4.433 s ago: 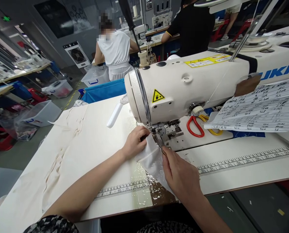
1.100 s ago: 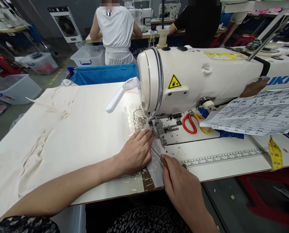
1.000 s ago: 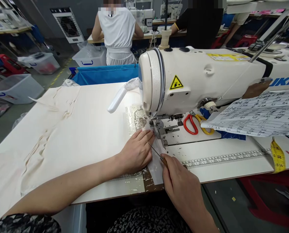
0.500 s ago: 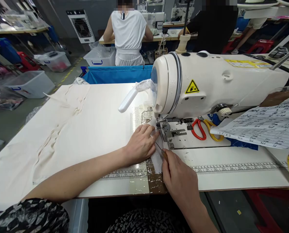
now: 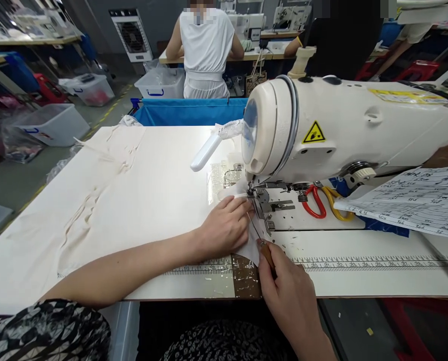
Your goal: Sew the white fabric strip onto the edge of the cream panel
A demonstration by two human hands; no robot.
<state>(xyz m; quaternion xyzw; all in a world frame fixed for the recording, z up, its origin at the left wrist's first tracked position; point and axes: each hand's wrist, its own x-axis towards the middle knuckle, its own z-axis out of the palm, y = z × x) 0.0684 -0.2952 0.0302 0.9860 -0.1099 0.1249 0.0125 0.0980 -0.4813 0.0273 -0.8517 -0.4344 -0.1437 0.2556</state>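
In the head view, a small piece of thin white fabric lies at the needle area of the white sewing machine. My left hand presses down on it, fingers bent and close together, fingertips beside the presser foot. Part of the fabric is hidden under that hand. My right hand is closed around the wooden handle of an awl. The awl's thin metal shaft slants up and left to the fabric beside my left fingers; I cannot tell whether its tip touches the cloth.
Red- and yellow-handled scissors lie behind the needle plate, near a handwritten paper sheet. Cream fabric spreads over the table's left side. A white lamp-like bar juts from the machine head. Two people sit beyond a blue cloth bin.
The view has shifted, so most things appear farther right. The white fabric has turned somewhat, with more of it showing left of the needle. Both hands keep nearly the same places by the machine.
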